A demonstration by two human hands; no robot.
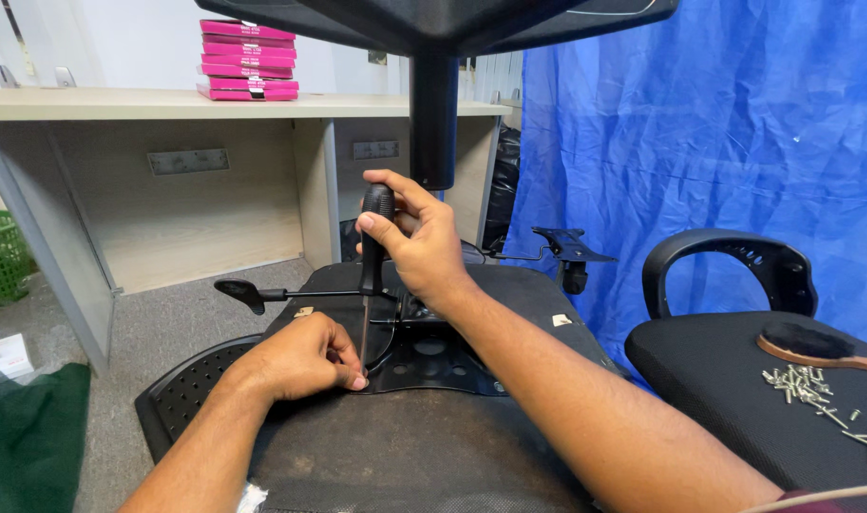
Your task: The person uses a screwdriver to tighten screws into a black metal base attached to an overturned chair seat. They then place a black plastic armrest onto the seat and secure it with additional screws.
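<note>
Both of your hands are bare: your left hand (305, 359) and your right hand (424, 242) show uncovered knuckles and fingers. The 2 thumbnails that face the camera are trimmed short. Your left forearm (200, 456) is uncovered all the way to the bottom edge of the view. Your right forearm (595, 418) is uncovered along nearly its whole length, with fine hair on it. At the lower right corner, a narrow edge of dark maroon fabric sleeve (818, 498) shows, and 1 thin pale cord (832, 492) runs across it.
</note>
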